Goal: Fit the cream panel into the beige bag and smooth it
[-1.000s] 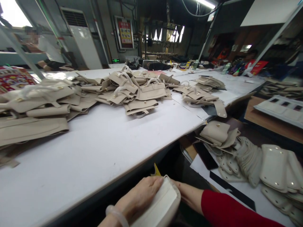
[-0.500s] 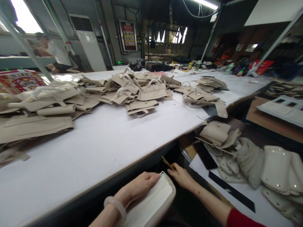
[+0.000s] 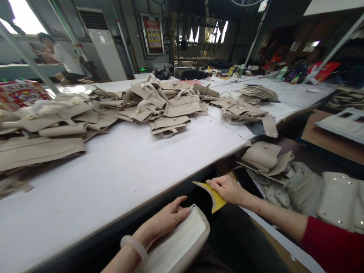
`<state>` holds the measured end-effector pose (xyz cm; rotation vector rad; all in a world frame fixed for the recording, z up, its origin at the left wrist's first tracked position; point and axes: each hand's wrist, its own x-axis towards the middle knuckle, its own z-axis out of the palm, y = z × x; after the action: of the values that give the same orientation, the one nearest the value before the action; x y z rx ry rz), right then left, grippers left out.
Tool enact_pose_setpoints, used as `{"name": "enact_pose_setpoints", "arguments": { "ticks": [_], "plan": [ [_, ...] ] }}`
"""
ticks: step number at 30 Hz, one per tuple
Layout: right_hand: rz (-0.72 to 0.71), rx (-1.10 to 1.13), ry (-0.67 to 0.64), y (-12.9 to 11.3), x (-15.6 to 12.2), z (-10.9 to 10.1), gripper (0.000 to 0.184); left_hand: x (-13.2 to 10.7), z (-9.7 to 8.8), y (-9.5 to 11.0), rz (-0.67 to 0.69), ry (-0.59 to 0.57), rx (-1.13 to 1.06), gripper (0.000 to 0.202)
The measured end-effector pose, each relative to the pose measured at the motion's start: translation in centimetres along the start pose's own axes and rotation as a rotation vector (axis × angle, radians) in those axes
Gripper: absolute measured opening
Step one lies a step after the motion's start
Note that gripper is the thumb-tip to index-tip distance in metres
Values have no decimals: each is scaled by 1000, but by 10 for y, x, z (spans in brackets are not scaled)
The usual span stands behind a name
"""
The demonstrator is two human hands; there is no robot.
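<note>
An off-white bag body (image 3: 182, 242) with a squared end and a stitched edge lies low in front of me, tilted. My left hand (image 3: 167, 220), a pale bangle at its wrist, grips the bag's near top side, thumb over the edge and index finger stretched past it. Just beyond the bag's end, my right hand (image 3: 226, 189) pinches a thin, curved yellow sheet (image 3: 218, 201) with a paler inner face. The sheet is apart from the bag. What the lower part of the bag rests on is hidden.
Beige bag parts with handles (image 3: 182, 106) are heaped along the white table (image 3: 127, 163). Stacked pale flaps (image 3: 335, 201) with metal studs lie at the right, beside a folded beige piece (image 3: 261, 155). Another person (image 3: 61, 57) sits at the far left.
My right hand has risen slightly and turned the yellow sheet, seen edge-on before, so its face shows. My left index finger has lifted and stretched forward; the bag has barely moved.
</note>
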<state>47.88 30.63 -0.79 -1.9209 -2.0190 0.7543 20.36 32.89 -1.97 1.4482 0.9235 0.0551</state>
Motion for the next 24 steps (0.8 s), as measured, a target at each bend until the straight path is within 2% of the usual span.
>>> {"name": "enact_pose_setpoints", "arguments": {
  "ticks": [2, 4, 9, 16, 24],
  "plan": [
    [-207, -297, 64, -11, 11, -5, 60, 1, 3, -3, -17, 1, -102, 93],
    [-368, -475, 13, -23, 22, -7, 59, 1, 6, -6, -33, 9, -157, 101],
    [-568, -594, -82, -41, 44, -3, 59, 3, 6, -13, 13, 41, -125, 96],
    [-671, -590, -145, -47, 50, 2, 58, -2, 2, 1, 160, 2, -51, 53],
    [-738, -592, -168, -48, 54, 2, 59, -5, 3, 5, 173, -7, -16, 45]
  ]
}}
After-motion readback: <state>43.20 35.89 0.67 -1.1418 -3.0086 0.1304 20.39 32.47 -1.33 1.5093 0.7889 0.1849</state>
